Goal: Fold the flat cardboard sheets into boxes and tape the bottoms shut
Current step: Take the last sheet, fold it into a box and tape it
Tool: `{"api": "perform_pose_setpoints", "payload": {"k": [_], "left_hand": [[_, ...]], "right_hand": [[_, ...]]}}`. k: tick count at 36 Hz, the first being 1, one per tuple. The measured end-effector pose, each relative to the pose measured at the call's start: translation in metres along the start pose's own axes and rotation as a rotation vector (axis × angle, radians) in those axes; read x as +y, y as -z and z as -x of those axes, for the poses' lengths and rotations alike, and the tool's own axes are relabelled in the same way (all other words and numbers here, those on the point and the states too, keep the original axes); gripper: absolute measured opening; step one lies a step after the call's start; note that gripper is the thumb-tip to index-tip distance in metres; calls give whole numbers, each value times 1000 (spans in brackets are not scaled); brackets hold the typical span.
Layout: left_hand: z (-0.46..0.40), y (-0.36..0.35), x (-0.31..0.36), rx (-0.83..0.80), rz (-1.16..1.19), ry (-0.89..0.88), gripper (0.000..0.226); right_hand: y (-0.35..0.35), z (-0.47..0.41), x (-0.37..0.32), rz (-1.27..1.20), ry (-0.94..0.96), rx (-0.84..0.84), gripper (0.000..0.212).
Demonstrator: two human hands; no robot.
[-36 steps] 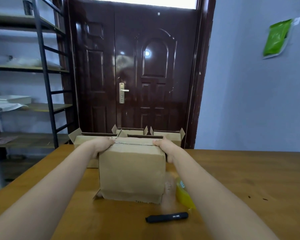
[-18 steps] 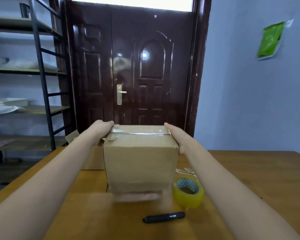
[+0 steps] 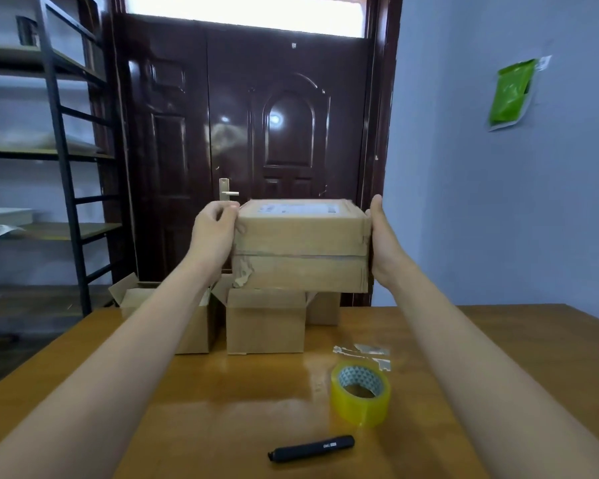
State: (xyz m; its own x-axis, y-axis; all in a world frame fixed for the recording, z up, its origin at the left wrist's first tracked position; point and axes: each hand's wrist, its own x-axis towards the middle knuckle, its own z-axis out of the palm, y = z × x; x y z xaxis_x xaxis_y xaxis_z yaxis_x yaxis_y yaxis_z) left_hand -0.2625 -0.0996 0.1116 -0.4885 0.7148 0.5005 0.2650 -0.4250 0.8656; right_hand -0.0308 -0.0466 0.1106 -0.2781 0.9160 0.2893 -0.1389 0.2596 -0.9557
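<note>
Lifting the taped box off the desk, both hands clamp its sides; next, I'd join it to the finished boxes.

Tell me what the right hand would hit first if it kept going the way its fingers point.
Probably the dark door. The right hand, flat against the held box, points forward and slightly up; nothing else shows in that line, though depth is unclear.

A dark double door stood under a bright transom window. Metal shelving lined the left; a pale blue wall rose right.
</note>
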Motion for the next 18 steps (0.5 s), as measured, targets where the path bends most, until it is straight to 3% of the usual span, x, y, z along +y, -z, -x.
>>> {"api": "perform_pose_setpoints", "payload": {"k": [3, 9, 14, 18], "left_hand": [[6, -10, -8, -27, 59, -66, 22], [15, -31, -23, -143, 143, -54, 63], [20, -60, -29, -260, 127, -29, 84], [28, -91, -38, -324, 31, -86, 79]], "right_hand": [[12, -4, 1, 59, 15, 18, 56], [46, 1, 9, 37, 88, 97, 29], [74, 0, 32, 118, 164, 219, 45], [101, -5, 56, 159, 147, 299, 58]]}}
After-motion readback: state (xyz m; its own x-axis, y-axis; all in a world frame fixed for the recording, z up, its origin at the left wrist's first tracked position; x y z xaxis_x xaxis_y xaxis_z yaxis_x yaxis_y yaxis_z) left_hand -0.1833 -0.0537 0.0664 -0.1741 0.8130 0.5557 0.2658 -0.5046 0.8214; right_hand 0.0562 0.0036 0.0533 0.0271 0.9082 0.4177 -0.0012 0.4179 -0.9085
